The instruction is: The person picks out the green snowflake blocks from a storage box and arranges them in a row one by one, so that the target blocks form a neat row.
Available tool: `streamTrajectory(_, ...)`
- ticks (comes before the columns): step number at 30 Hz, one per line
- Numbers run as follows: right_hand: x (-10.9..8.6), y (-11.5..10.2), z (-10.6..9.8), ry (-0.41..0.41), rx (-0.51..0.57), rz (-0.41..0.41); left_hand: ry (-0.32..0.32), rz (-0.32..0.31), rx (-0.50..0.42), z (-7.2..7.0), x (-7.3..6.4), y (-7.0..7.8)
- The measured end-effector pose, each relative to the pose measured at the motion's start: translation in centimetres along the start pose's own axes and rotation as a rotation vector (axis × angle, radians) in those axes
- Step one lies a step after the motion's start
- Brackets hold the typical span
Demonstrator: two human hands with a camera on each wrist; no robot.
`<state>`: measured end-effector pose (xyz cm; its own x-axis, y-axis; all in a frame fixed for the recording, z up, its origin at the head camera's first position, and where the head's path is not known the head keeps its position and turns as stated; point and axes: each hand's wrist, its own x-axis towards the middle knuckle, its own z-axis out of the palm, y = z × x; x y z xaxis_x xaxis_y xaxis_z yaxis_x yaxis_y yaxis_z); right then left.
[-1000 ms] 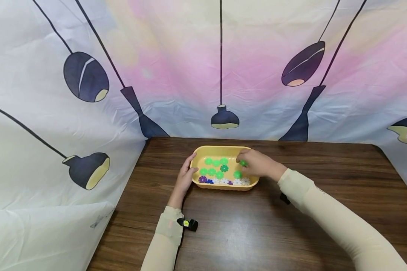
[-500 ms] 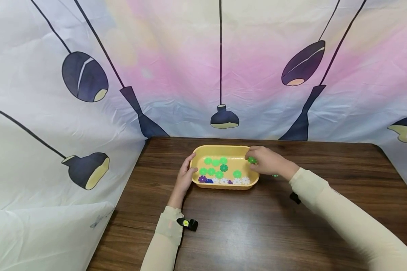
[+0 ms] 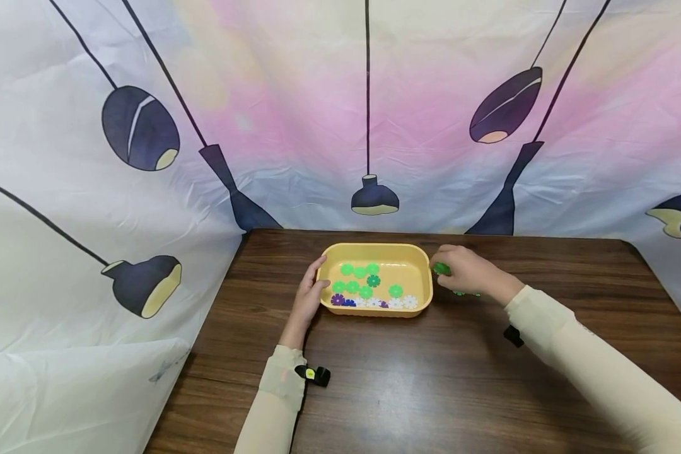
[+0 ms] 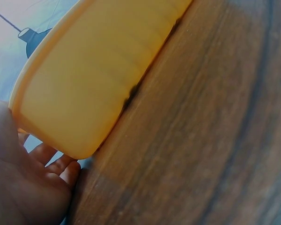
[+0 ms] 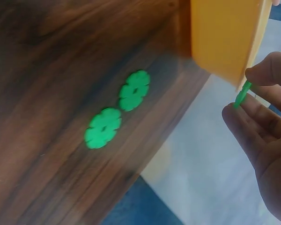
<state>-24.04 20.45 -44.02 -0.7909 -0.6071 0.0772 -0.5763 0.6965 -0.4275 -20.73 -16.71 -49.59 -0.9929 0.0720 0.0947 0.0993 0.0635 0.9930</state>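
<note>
My right hand [image 3: 470, 272] pinches a green flower-shaped disc [image 5: 242, 94] edge-on between thumb and fingertips, just past the right end of a yellow tray [image 3: 411, 268]. Two more green discs, a nearer flower disc [image 5: 103, 128] and a second flower disc [image 5: 135, 90], lie flat on the table under this hand; in the head view it mostly hides them. My left hand [image 3: 306, 299] holds the tray's left end, with the thumb at the rim and the fingers along the outside wall [image 4: 79, 79].
Inside the tray lie several light green discs [image 3: 352, 287], a darker green disc [image 3: 373, 280], and purple, blue and white discs [image 3: 410, 302] along the near wall. The brown wooden table [image 3: 408, 378] ends at the back against a printed cloth [image 3: 295, 126].
My right hand has lifted the green disc out of the tray and carried it right, past the rim. The discs on the table have come into view. My left hand stays at the tray.
</note>
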Motion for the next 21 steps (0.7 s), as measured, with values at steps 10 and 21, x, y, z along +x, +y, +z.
streamTrajectory(10, -2.5, 2.2, -0.1, -0.006, -0.007, 0.023, -0.006, -0.013, 0.001, -0.1, 0.1, 0.2)
streamTrajectory(21, -5.3, 4.0, -0.2, 0.010, -0.042, 0.050, -0.004, -0.024, 0.020, -0.6, 1.6, -3.2)
